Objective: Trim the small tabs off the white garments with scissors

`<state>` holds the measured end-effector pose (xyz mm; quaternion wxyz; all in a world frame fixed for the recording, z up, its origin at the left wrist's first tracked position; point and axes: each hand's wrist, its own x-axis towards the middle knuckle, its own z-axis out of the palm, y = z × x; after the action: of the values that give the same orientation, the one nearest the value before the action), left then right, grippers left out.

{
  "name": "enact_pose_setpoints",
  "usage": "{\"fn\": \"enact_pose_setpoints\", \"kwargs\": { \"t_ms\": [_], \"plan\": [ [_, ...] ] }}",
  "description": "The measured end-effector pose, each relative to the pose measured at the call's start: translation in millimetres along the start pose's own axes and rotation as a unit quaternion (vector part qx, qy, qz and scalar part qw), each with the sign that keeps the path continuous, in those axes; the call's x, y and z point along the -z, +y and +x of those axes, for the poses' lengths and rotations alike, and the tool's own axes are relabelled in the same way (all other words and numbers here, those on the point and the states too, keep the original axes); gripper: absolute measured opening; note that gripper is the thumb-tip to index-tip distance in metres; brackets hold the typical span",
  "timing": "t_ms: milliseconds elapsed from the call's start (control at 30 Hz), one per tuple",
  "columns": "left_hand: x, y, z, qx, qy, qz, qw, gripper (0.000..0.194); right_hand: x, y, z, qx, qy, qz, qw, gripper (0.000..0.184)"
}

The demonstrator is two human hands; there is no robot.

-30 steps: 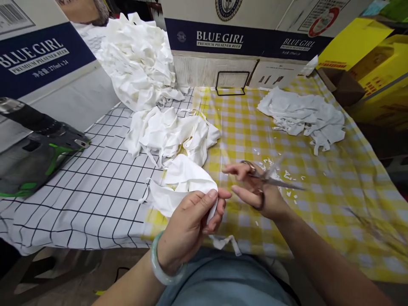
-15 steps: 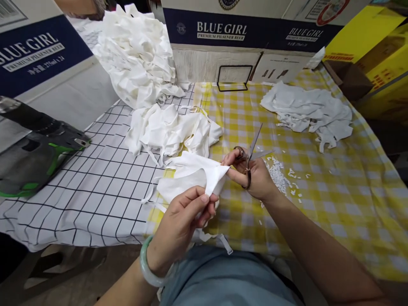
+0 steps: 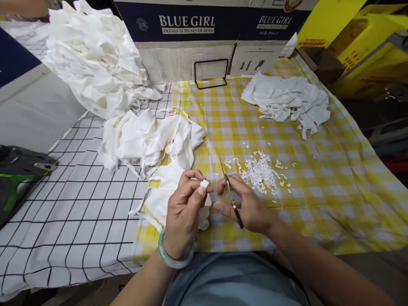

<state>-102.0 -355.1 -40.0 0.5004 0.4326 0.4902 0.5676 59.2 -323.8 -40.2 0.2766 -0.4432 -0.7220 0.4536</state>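
The person's left hand pinches a small end of white fabric. The right hand grips scissors near white clippings heaped on the yellow-and-white checked tablecloth.

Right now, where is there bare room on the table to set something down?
Bare yellow cloth shows between the wire stand and scissors, and right of the white clippings. Bare grid cloth lies between the green-trimmed tool and middle fabric pile. Crowded: from that pile down around the left hand.

Smooth pale-green bangle and a plain blue-grey garment
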Motion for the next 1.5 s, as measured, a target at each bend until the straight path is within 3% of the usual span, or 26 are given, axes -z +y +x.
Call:
{"fn": "enact_pose_setpoints", "kwargs": {
  "t_ms": [100,233,767,1100,1367,1500],
  "plan": [
    [-4.0,-2.3,-4.1,0.016,-0.009,0.012,1.0,0.022,21.5,-1.3,-2.2,0.015,-0.003,-0.13,0.991,0.041],
    [-10.6,-4.0,-5.4,0.007,-0.027,0.027,0.999,0.022,24.6,-4.0,-4.7,0.002,-0.017,-0.192,0.981,0.048],
    [-17.0,-8.1,-1.1,-0.04,-0.067,0.093,0.993,0.026,23.2,1.1,-5.2,0.008,-0.014,-0.2,0.98,0.047],
    [-21.0,-12.0,-0.4,-0.05,-0.075,0.073,0.993,0.016,25.9,7.1,-9.0,0.016,0.009,-0.195,0.981,0.047],
    [-45.1,-10.5,7.8,-0.035,-0.158,0.114,0.98,0.022,41.8,22.9,-37.6,-0.067,0.025,-0.222,0.972,0.046],
    [-62.0,-16.5,11.9,-0.017,-0.21,0.129,0.969,0.025,50.7,39.4,-57.1,-0.162,0.056,-0.187,0.967,0.047]
  ]
}}
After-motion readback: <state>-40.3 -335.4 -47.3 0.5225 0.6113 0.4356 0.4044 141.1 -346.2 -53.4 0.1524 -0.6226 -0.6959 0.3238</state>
